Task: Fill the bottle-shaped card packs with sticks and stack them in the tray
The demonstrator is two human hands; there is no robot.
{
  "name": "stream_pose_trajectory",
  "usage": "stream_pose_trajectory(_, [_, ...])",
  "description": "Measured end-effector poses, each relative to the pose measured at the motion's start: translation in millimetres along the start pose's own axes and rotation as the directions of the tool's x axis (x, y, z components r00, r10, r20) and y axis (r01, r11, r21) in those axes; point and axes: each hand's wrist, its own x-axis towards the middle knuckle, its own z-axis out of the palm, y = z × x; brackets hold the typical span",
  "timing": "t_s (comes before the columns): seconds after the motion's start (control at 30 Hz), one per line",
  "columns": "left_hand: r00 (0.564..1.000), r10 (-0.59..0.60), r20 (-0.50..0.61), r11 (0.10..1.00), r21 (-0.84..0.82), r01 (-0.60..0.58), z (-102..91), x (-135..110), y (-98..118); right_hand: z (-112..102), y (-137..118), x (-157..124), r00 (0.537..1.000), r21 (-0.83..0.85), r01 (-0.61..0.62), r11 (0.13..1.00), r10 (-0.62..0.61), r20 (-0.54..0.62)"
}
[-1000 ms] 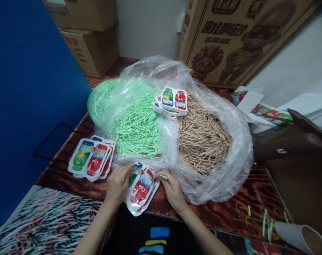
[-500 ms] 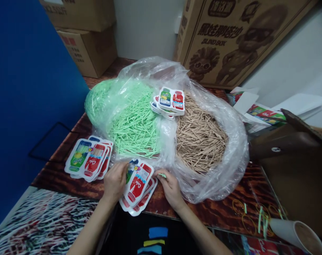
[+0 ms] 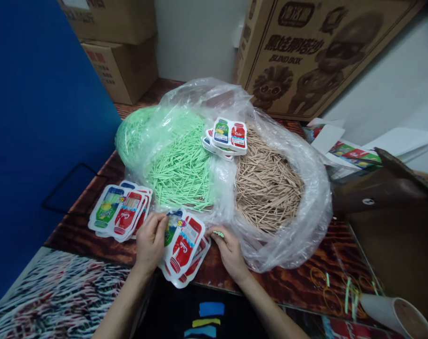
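My left hand (image 3: 151, 240) pinches the upper left edge of a cola-and-Sprite printed packet (image 3: 186, 245), which lies at a slant on several similar ones by the table's front edge. Between the closed fingers of my right hand (image 3: 231, 252) is a small bundle of green sticks (image 3: 218, 234), its ends showing just right of the packet. Beyond my hands, a heap of loose green sticks (image 3: 182, 174) and one of brown sticks (image 3: 268, 183) lie in clear plastic bags (image 3: 315, 188). A few packets (image 3: 230, 134) rest between the heaps.
Left of my left hand sits a stack of filled packets (image 3: 120, 212). Rubber bands (image 3: 330, 301), loose green sticks and a tipped paper cup (image 3: 390, 308) lie at the right front. Cardboard boxes (image 3: 284, 61) stand behind, and a blue panel (image 3: 40, 117) borders the left.
My left hand has shifted slightly left and down along the packet's edge. My right hand keeps its hold on the green sticks. The whole view has moved a little.
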Motion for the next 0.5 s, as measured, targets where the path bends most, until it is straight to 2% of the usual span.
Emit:
stream_pose_trajectory(0.13, [0.989, 0.046, 0.139, 0.994, -0.109, -0.03, -1.6, -6, 2, -3, -5, 1, 1.0, 0.013, 0.004, 1.0, -0.004, -0.004])
stream_pose_trajectory(0.33, [0.974, 0.057, 0.218, 0.98, -0.196, -0.013, 7.8, -15, 10, -11, -17, 10, 1.0, 0.017, 0.026, 1.0, -0.026, 0.013])
stream_pose_trajectory(0.5, [0.961, 0.003, 0.278, 0.967, -0.247, 0.068, 22.8, -15, 16, -20, -38, 30, 0.997, 0.025, 0.076, 0.997, -0.076, -0.009])
